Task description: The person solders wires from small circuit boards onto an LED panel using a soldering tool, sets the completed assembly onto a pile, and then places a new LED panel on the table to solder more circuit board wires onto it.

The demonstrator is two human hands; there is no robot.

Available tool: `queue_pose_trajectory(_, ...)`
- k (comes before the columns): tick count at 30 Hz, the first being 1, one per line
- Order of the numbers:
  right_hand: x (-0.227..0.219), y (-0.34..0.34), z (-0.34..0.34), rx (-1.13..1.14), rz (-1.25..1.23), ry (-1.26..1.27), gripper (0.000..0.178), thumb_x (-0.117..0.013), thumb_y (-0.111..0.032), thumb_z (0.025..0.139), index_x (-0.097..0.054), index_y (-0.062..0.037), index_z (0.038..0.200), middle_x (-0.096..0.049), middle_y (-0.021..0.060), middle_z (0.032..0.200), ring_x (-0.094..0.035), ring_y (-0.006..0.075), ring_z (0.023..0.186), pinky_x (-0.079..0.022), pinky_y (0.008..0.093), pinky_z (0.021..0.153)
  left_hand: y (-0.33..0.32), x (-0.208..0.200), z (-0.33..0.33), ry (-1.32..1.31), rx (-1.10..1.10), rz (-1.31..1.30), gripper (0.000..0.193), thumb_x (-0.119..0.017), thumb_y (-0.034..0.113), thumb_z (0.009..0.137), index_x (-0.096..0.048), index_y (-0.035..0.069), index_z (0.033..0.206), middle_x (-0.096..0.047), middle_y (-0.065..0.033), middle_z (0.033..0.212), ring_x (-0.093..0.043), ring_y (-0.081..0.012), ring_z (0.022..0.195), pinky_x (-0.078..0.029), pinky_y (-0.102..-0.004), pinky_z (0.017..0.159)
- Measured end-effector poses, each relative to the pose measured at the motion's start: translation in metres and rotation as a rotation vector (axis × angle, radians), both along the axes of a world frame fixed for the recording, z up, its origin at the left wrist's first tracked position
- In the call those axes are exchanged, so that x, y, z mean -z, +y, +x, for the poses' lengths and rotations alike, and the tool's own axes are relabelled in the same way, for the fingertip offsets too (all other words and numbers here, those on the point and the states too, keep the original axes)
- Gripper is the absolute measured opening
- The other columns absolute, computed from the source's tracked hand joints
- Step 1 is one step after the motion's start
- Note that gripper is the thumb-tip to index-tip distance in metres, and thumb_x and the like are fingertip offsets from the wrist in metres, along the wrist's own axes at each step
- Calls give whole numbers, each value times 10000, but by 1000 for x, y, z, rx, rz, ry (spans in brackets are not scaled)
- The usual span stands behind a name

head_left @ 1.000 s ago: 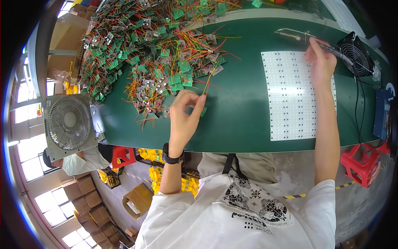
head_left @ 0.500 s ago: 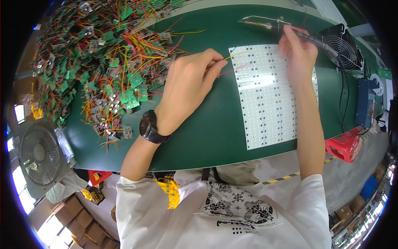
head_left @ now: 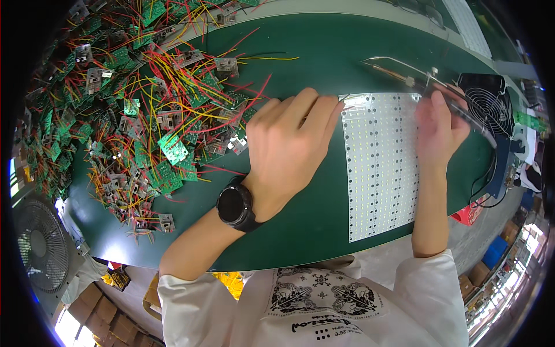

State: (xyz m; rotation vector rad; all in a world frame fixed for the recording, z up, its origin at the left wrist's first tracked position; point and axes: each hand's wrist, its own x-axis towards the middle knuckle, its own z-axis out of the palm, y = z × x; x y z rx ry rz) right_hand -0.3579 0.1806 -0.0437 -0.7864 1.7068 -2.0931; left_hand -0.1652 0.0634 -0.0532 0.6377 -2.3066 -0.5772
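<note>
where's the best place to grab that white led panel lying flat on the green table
Likely by the near short edge of the white rectangular LED panel, coming from the person's side. It lies flat on the green table, and that end reaches the table's rim, so fingers could slip under. The left hand touches the far left corner; the right hand covers the far right.

Two hands work over one green counter (head_left: pixel 324 220): the left hand (head_left: pixel 289 144) and the right hand (head_left: pixel 439 130). One white LED panel (head_left: pixel 381 173) lies flat. One soldering iron (head_left: pixel 404 78), one black wristwatch (head_left: pixel 234 205), one small black fan (head_left: pixel 488 107). The heap of green circuit boards with coloured wires (head_left: pixel 144 115) holds too many to count.
</note>
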Motion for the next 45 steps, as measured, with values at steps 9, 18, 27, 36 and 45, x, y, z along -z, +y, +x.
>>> queue_pose_trajectory(9, -21, 4, 2, 208, -68, 341, 180, -586, -8, 850, -568, 74, 1009, -625, 145, 780, -559, 165, 526, -405, 242, 452, -4, 11, -4, 281, 15, -56, 159, -664, -36, 742, -668, 27, 888, -615, -49, 752, -561, -202, 575, -431, -292, 491)
queue_pose_trajectory(18, -22, 8, -1, -201, 47, 97, 251, -603, -77, 881, -561, 74, 1076, -614, 138, 752, -553, 173, 539, -393, 263, 459, 0, 12, 2, 130, -21, 46, 106, -683, 46, 714, -639, 72, 808, -548, -13, 709, -536, -182, 479, -416, -300, 418)
queue_pose_trajectory(27, 5, 11, -10, -204, 57, 37, 290, -635, -79, 851, -536, 87, 1067, -601, 141, 714, -564, 190, 519, -410, 284, 455, 0, 4, 2, 110, -42, 176, 131, -704, -52, 708, -692, 13, 821, -610, -56, 672, -574, -150, 523, -437, -252, 454)
queue_pose_trajectory(36, 3, 13, -12, -248, 97, -17, 291, -647, -36, 811, -539, 99, 1045, -613, 158, 726, -568, 184, 517, -416, 276, 448, 1, 3, 0, 90, -44, 169, 139, -709, -63, 695, -692, 8, 813, -596, -43, 645, -534, -110, 505, -360, -235, 412)
queue_pose_trajectory(45, 4, 16, -12, -268, 106, -13, 302, -658, -17, 798, -539, 114, 1043, -617, 168, 750, -571, 181, 527, -433, 274, 451, 1, 5, 0, 101, -44, 184, 132, -708, -57, 694, -690, 16, 802, -591, -33, 629, -519, -95, 499, -332, -232, 399)
